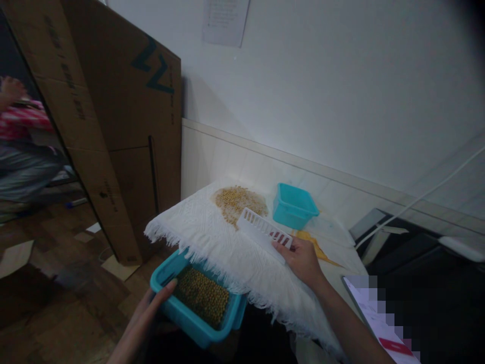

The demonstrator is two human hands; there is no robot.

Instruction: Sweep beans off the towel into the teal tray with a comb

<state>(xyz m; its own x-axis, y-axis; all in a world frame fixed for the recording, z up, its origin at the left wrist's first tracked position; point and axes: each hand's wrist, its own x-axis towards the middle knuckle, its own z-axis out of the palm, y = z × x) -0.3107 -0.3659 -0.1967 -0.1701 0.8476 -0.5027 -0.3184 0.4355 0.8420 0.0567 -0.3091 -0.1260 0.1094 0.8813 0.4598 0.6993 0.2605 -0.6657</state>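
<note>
My left hand (146,316) grips the near rim of a teal plastic tub (197,328) with its thumb over the edge. The tub holds yellowish beans (202,297) and sits just below the fringed front edge of a white towel (212,242). My right hand (301,260) is closed on a white slotted plastic piece (259,230), held flat over the towel. The piece's far end lies beside a loose pile of beans (238,202) on the towel. A second teal tub (293,205), seemingly empty, stands past the pile on the right.
A tall cardboard box (113,116) leans against the wall at left. Another person in red-and-white clothing (18,121) is at far left. A yellow scrap (314,247) lies by my right hand. A white cable (424,197) and papers (379,318) are at right. Wooden floor lies below.
</note>
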